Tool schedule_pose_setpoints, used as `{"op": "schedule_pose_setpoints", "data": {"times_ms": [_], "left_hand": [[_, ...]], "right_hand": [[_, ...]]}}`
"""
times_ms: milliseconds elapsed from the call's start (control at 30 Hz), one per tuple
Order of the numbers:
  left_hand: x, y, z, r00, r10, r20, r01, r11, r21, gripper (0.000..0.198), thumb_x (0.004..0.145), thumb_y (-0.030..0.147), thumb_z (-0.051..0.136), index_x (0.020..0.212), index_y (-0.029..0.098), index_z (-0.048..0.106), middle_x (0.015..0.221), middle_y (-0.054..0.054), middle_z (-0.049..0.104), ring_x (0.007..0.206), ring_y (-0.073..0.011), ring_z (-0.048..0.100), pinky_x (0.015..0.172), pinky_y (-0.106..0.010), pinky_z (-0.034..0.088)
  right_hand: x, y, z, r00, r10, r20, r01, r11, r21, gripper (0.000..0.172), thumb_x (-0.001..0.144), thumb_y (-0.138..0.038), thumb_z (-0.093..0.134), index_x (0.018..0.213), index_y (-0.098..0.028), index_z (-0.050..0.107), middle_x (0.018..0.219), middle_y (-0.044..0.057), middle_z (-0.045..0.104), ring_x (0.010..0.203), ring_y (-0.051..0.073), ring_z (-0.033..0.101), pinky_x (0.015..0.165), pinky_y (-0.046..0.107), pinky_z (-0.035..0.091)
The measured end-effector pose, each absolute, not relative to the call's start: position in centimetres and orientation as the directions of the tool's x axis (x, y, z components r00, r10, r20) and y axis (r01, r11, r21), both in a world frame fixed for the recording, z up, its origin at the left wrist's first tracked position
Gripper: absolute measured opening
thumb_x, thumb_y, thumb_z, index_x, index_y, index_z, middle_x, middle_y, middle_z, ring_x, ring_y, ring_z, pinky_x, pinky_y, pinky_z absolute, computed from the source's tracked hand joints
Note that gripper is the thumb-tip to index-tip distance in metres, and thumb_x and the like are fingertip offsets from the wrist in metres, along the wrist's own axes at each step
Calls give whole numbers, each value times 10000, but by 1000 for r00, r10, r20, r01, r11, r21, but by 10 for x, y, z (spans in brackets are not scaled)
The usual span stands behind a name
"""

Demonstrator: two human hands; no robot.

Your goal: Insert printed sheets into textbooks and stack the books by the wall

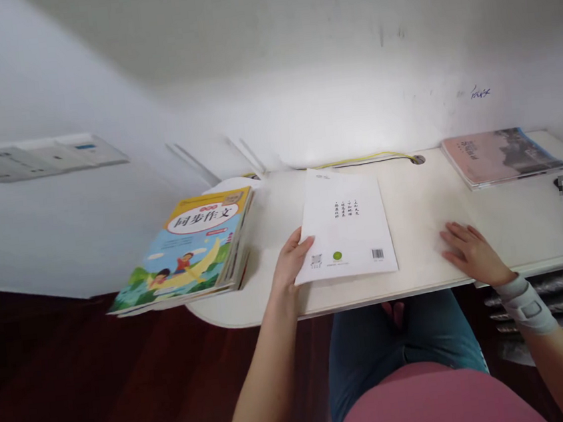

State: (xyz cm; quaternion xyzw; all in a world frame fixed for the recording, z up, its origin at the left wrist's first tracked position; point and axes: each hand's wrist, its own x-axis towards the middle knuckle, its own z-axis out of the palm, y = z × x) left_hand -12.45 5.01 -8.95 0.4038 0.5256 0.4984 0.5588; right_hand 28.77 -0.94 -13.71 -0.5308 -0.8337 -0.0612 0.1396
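Your left hand [291, 258] pinches the white book [347, 231] near its corner — this book is between your two hands. Your right hand [474, 254] rests on the table [412, 207], fingers slightly spread — beyond it lies a pink book [487, 156].

Desk [416, 244] before the wall [331, 112], booklet [347, 237] between left book stack [189, 247] and right book pile [500, 156].

Bare left hand [289, 261] pinching, thumb [306, 244] uppermost, left forearm [262, 367] angled forward, bare right hand [482, 258] palm down, fingers [459, 231] loosely spread
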Motion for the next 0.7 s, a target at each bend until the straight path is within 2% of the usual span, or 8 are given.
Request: {"op": "schedule_pose_setpoints", "data": {"times_ms": [100, 167, 200, 267, 333, 400, 500, 700], "left_hand": [[-130, 51, -91, -57, 985, -165, 13, 166, 986, 729, 629, 453, 687, 1263, 140, 511, 881, -64, 713, 619, -186, 646, 542, -274, 492], [-133, 51, -91, -83, 987, -134, 220, 150, 964, 646, 686, 457, 619, 1240, 135, 535, 890, -73, 706, 649, -195, 639, 569, -290, 490], [-134, 51, -91, -109, 988, -110, 359, 142, 923, 579, 716, 438, 583, 1212, 139, 559, 906, -79, 703, 689, -206, 640, 600, -301, 491], [-134, 49, -91, -171, 984, -48, 628, 147, 764, 444, 764, 386, 528, 1141, 163, 602, 929, -87, 699, 784, -233, 636, 676, -326, 485], [-132, 46, -92, -199, 980, 1, 794, 160, 586, 365, 803, 355, 493, 1106, 187, 609, 920, -93, 697, 842, -256, 628, 733, -351, 469], [-127, 41, -93, -195, 981, 22, 860, 161, 485, 339, 844, 355, 452, 1106, 192, 593, 900, -102, 690, 849, -269, 628, 749, -367, 460], [-121, 35, -93, -166, 985, 40, 897, 134, 421, 335, 884, 339, 396, 1120, 183, 575, 918, -112, 675, 877, -267, 624, 773, -367, 458], [-117, 29, -90, -189, 979, 73, 924, 152, 350, 388, 888, 358, 406, 1200, 182, 554, 1179, -138, 567, 939, -251, 609, 826, -365, 466]], "right_hand": [[288, -9, -136, -401, 869, 291, 901, 431, -46, 444, 932, -414, 408, 1272, -153, 524, 1389, 162, 473, 1300, 270, 412, 1041, 464, 341], [290, -8, -136, -409, 864, 293, 897, 440, -43, 439, 931, -417, 413, 1270, -163, 525, 1387, 154, 478, 1300, 267, 414, 1038, 464, 345], [291, -8, -137, -416, 861, 293, 894, 447, -41, 437, 929, -419, 417, 1270, -167, 526, 1385, 152, 482, 1301, 266, 414, 1036, 466, 348], [293, -7, -138, -431, 854, 293, 887, 461, -40, 436, 927, -420, 424, 1273, -174, 526, 1384, 151, 485, 1301, 267, 415, 1033, 471, 352], [295, -8, -138, -442, 848, 293, 880, 473, -41, 440, 924, -422, 430, 1280, -182, 522, 1388, 152, 480, 1299, 268, 419, 1030, 477, 356], [296, -9, -138, -443, 848, 292, 880, 473, -38, 442, 922, -425, 430, 1284, -188, 520, 1392, 150, 477, 1295, 271, 424, 1026, 479, 361], [299, -12, -137, -430, 854, 294, 888, 458, -31, 441, 922, -433, 426, 1273, -185, 527, 1379, 149, 489, 1281, 275, 440, 1019, 473, 372], [302, -13, -140, -420, 856, 300, 892, 451, -37, 447, 916, -438, 427, 1283, -200, 520, 1372, 144, 495, 1273, 274, 448, 1010, 471, 379]]}}
